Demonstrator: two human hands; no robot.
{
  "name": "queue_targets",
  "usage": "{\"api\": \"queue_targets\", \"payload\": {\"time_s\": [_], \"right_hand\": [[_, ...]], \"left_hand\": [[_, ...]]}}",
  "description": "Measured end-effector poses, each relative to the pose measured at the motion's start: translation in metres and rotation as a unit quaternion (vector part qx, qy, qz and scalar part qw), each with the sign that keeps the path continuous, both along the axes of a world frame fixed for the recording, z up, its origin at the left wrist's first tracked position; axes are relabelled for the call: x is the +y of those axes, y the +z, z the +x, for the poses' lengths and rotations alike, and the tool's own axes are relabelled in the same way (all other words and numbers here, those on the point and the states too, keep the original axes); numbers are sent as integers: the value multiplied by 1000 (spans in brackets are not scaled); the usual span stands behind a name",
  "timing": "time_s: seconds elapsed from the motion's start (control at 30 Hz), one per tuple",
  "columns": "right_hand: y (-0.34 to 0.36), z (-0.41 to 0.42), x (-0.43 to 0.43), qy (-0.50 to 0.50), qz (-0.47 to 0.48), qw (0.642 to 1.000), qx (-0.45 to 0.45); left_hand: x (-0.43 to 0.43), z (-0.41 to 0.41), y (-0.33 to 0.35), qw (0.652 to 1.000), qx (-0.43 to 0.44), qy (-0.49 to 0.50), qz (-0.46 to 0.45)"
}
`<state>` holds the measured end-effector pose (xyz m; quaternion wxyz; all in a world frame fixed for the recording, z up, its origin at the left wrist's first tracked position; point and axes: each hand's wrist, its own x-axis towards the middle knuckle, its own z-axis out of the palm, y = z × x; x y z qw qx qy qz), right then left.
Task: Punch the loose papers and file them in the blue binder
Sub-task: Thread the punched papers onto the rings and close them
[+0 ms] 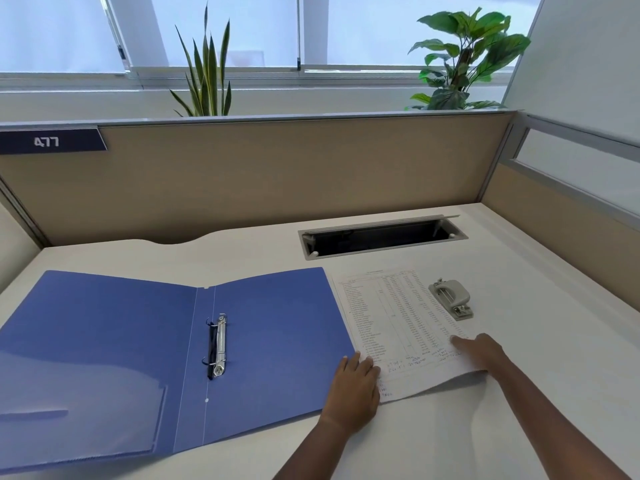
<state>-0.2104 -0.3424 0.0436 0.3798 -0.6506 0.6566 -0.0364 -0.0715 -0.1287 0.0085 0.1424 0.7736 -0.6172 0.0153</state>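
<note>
Here, binder (104, 341): lay open at the bench's (519, 427) left edge, rings (218, 344) ready.
Papers (391, 313): beside it, punch (450, 297) close by.
Left hand (353, 386): fingers (365, 363) flat, steadying.
Right hand (485, 351): lay atop the lifted corner; grip unclear.

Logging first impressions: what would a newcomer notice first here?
The blue binder lies open at left, its rings bare. Right of it, the left hand and right hand touch the near edge of the printed papers, a grey hole punch by their far-right corner.
</note>
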Motion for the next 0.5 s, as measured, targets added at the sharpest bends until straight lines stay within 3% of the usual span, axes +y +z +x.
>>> {"api": "queue_targets", "payload": {"time_s": [0.07, 0.2, 0.3, 0.5], "right_hand": [[-1, 1, -3, -7, 27, 999, -43], [1, 1, -8, -25, 62, 992, -109], [9, 0, -15, -42, 68, 985, -151], [24, 9, -21, 31, 52, 995, -83]], "left_hand": [[-5, 2, -7, 997, 14, -16, 76], [-5, 6, -9, 999, -20, -11, 30], [-3, 1, 2, 998, -13, 8, 56], [-2, 4, 0, 1000, 20, -5, 20]]}}
